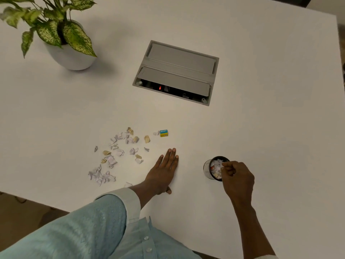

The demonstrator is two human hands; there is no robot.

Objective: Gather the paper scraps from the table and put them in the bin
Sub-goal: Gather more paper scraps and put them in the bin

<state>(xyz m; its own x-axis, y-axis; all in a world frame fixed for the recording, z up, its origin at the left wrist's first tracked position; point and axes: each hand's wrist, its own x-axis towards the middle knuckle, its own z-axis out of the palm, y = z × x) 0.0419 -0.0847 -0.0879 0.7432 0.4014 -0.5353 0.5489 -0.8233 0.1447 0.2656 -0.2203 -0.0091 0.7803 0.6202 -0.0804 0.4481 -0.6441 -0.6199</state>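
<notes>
Several crumpled white and tan paper scraps (119, 152) lie scattered on the white table (261, 109), left of centre. A small round bin (207, 168) with a dark rim stands to their right and holds more scraps. My right hand (238, 177) hovers over the bin's near right edge, fingers pinched together at the rim; whether a scrap is between them is not visible. My left hand (164, 171) lies flat on the table, palm down and fingers apart, just right of the scattered scraps and holding nothing.
A small blue and yellow box (164, 133) sits at the far right of the scraps. A grey recessed cable hatch (177, 71) is set in the table's middle. A potted plant (61, 34) stands at the back left. The table's near edge runs just below my forearms.
</notes>
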